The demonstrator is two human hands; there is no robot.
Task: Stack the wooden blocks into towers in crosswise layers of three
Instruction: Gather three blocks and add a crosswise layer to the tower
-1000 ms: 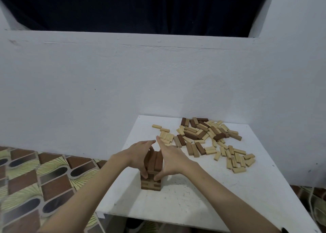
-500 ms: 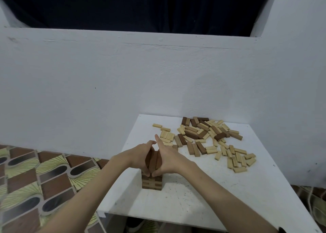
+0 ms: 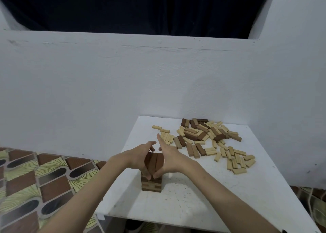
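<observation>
While both hands close in from either side, one tower [image 3: 151,181] stands near the left front of the white table [image 3: 194,206], its striped lower layers showing crossed light and dark ends.

Top layer [image 3: 154,162]: three dark blocks, side by side, running away from the viewer. Judged to be under squaring-up, not yet released.

Left hand [image 3: 139,156]: flat against the layer's left flank, fingers straight and fairly wide, thumb down at the near end. Holding nothing; pressing.

Right hand [image 3: 170,159]: mirrored on the right flank, fingers extended past the far end, thumb meeting the other at the near corner. Likewise pressing, not gripping. The paired palms appear placed so to crowd the three blocks tight and flush over the layer beneath.

Loose blocks [image 3: 208,141]: a scattered heap, pale and dark mixed, at the table's far right, well apart from the tower. A small pale group [image 3: 166,137] lies just beyond the fingertips.

Patterned floor [image 3: 35,188]: brown and green, left of the table.
</observation>
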